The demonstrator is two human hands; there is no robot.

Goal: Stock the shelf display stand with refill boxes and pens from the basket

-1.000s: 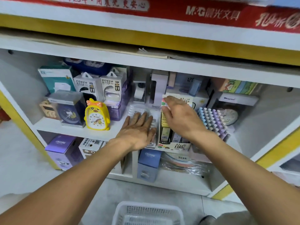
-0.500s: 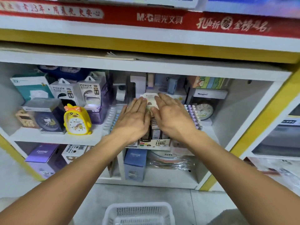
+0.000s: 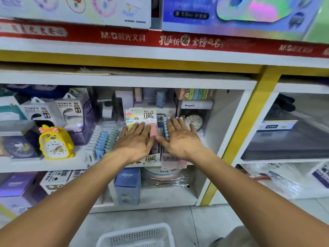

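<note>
Display stand [image 3: 141, 115] on the shelf lies under both flat, open hands, left [image 3: 136, 142] and right [image 3: 179, 138], grasping nothing.

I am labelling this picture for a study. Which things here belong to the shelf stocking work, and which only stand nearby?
Part of the job:
- refill display box
- pen racks
- white basket
- left hand, right hand, both flat and open

Only nearby:
- yellow duck clock
- power bank packs
- blue carton
</note>
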